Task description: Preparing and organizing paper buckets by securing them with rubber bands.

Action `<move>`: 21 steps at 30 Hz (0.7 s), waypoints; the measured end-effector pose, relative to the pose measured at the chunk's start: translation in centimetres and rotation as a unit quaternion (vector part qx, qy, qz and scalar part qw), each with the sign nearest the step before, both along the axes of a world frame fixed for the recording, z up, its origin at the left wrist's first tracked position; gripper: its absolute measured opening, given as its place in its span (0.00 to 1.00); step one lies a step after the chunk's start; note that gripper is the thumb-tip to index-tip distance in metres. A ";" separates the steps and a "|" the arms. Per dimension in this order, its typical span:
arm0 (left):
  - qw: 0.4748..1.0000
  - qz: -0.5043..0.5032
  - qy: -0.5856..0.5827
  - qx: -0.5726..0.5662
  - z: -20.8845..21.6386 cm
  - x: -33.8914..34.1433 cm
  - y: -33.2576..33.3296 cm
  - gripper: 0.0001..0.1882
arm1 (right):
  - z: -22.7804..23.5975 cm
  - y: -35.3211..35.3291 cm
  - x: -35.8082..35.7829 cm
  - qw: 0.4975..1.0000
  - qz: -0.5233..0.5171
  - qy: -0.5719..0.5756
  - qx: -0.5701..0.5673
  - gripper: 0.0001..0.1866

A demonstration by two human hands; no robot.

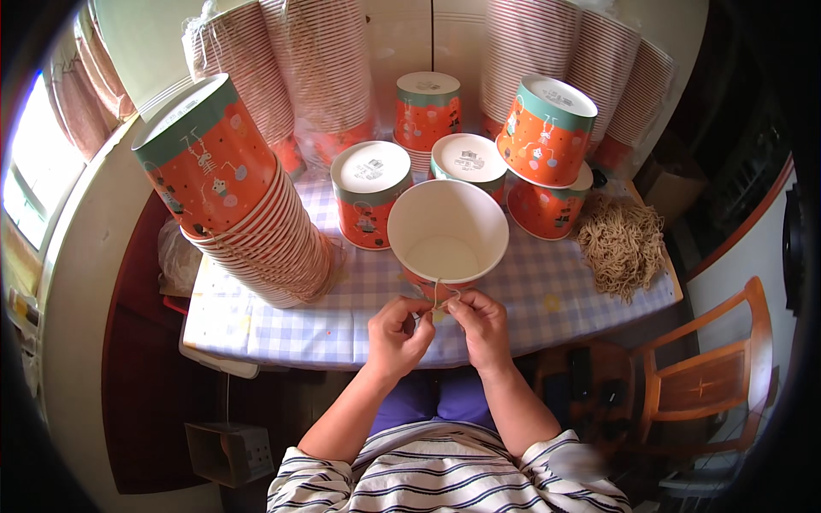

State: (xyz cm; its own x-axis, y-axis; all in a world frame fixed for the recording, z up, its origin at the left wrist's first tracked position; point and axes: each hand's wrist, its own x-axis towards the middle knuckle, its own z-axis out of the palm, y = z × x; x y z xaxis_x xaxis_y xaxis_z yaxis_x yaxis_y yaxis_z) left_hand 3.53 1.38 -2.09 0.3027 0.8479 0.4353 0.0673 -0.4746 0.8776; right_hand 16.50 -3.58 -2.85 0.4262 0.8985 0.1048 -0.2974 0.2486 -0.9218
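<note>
Right in front of me an orange paper bucket (448,231) stands with its white inside facing up. A thin beige cord (437,293) comes from its near rim down to my fingers. My left hand (400,339) pinches the cord just below the rim. Close beside it, my right hand (481,330) pinches another part of the same cord, thumb against fingertips. The cord crosses between the two hands; whether it forms a knot is too small to tell. A heap of loose beige cords (623,248) lies at the table's right edge.
On the left leans a tall stack of nested orange buckets (256,231). Upside-down buckets (371,192) stand behind the open one, two piled up (547,128) at right. Plastic-wrapped bucket stacks (316,73) line the wall. A checkered cloth (282,329) covers the table; a wooden chair (705,376) stands right.
</note>
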 end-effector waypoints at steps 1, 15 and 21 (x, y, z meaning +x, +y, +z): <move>0.999 -0.016 -0.017 -0.026 0.0 -0.1 0.0 0.04 | 0.0 0.0 0.0 1.000 0.000 0.000 0.000 0.06; 0.996 -0.049 -0.025 -0.071 -1.0 -0.2 0.4 0.04 | -0.1 0.0 0.1 1.000 0.003 -0.005 -0.009 0.06; 0.972 -0.115 -0.077 -0.191 -0.4 -1.0 0.4 0.05 | 0.5 -0.1 0.4 1.000 0.004 -0.010 -0.028 0.07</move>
State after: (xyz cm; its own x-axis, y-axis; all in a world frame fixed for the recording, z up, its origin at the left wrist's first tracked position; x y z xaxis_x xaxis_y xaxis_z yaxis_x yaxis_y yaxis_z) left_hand 2.48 1.75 -2.51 0.4593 0.8743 0.1567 -0.1476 -0.0989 0.9841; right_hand 16.94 -3.70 -2.39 0.4167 0.9069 0.0619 -0.2813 0.1934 -0.9399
